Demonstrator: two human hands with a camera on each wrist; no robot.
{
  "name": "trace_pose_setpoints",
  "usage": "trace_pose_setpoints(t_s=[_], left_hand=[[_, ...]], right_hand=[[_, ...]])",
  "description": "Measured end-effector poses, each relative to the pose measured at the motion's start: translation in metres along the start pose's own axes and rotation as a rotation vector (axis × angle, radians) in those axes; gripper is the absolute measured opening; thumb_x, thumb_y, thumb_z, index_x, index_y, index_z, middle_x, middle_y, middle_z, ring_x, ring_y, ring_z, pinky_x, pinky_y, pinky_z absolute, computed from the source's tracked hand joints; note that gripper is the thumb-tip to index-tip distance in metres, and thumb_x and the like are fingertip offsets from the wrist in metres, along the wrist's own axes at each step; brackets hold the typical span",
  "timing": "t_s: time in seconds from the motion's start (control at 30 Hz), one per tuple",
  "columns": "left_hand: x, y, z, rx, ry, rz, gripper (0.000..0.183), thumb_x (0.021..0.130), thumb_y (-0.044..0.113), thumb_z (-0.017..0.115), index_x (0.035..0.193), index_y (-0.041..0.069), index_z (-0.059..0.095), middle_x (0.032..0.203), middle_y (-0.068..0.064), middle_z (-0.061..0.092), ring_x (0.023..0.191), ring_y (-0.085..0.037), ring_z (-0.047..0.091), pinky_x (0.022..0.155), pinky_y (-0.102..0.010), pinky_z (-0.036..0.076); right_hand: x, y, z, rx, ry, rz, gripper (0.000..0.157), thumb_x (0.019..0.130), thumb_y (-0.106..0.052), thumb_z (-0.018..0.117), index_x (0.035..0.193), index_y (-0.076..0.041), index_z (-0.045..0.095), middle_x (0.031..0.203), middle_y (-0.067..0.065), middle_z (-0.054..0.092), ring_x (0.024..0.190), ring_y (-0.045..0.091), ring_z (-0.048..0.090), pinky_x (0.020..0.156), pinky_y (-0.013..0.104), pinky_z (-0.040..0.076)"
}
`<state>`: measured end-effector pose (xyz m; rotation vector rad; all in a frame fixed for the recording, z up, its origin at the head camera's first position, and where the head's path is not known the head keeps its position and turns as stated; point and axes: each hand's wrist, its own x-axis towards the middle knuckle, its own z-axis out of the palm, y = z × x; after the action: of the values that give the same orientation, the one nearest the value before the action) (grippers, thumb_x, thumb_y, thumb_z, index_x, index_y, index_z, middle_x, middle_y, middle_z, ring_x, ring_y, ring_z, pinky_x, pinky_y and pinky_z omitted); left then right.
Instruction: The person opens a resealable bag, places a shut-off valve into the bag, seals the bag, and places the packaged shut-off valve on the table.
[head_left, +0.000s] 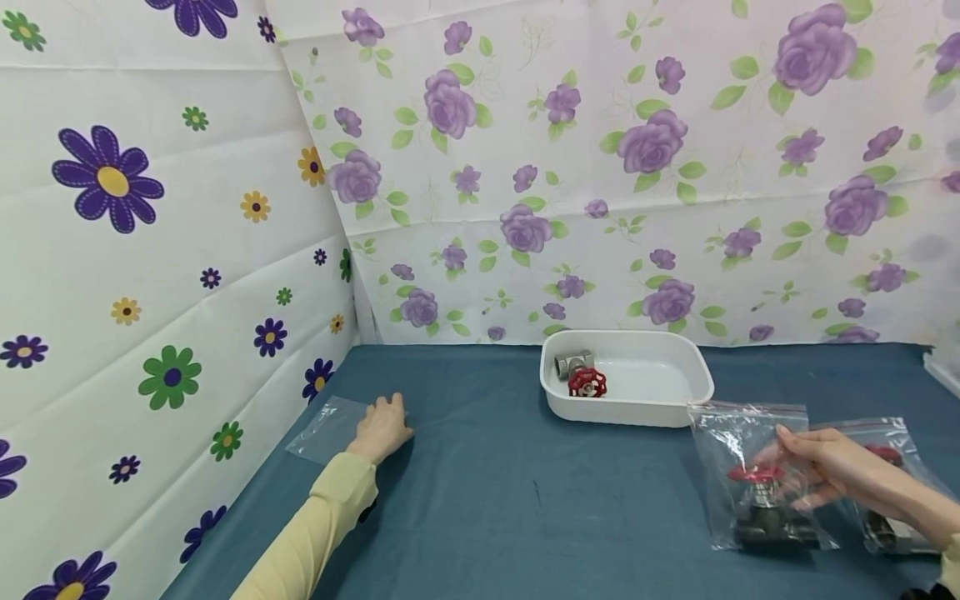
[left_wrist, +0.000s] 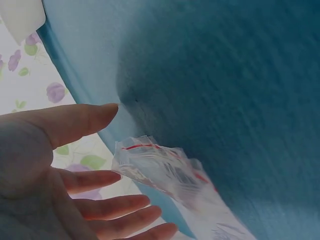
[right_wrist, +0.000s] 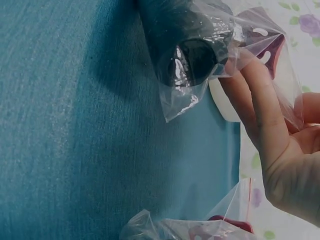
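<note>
My left hand is over the left side of the table, at the edge of a clear zip bag that lies flat. Its fingers are straight and spread in the left wrist view, beside the crumpled, red-striped opening of the bag. My right hand holds another zip bag between thumb and fingers. Inside that bag is a gate valve with a dark body and a red handwheel, the wheel uppermost. The right wrist view shows the fingers against the plastic near the handwheel.
A white tray stands at the back of the blue-covered table, with a metal valve with a red handwheel at its left end. A second bagged valve lies at the right, partly behind my right hand. Flowered cloths hang behind and left.
</note>
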<state>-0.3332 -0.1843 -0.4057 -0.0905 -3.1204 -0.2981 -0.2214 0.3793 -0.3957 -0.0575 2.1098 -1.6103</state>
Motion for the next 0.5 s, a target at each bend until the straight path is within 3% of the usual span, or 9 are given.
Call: trace_pose_setpoints(t_s=[0.27,0.5], left_hand=[[0.001,-0.001,0.001,0.002,-0.034,-0.024,0.049,0.084,0.014,0.065,0.120,-0.008,0.041,0.107,-0.028,0.044,0.098,-0.043,0.044,0.072,-0.051,0.042],[0.001,-0.001,0.003,0.013,-0.025,-0.019,0.046,0.084,0.011,0.064,0.120,-0.009,0.042,0.105,-0.028,0.045,0.099,-0.043,0.044,0.072,-0.051,0.042]], right_hand=[[0.000,0.007,-0.010,-0.022,0.020,0.047,0.065,0.096,-0.047,0.032,0.112,0.010,0.057,0.110,0.024,0.056,0.090,0.034,0.059,0.068,0.048,0.048],[0.003,0.013,-0.018,-0.031,-0.009,0.074,0.067,0.096,-0.048,0.034,0.114,0.013,0.055,0.102,0.021,0.060,0.087,0.035,0.060,0.068,0.045,0.049]])
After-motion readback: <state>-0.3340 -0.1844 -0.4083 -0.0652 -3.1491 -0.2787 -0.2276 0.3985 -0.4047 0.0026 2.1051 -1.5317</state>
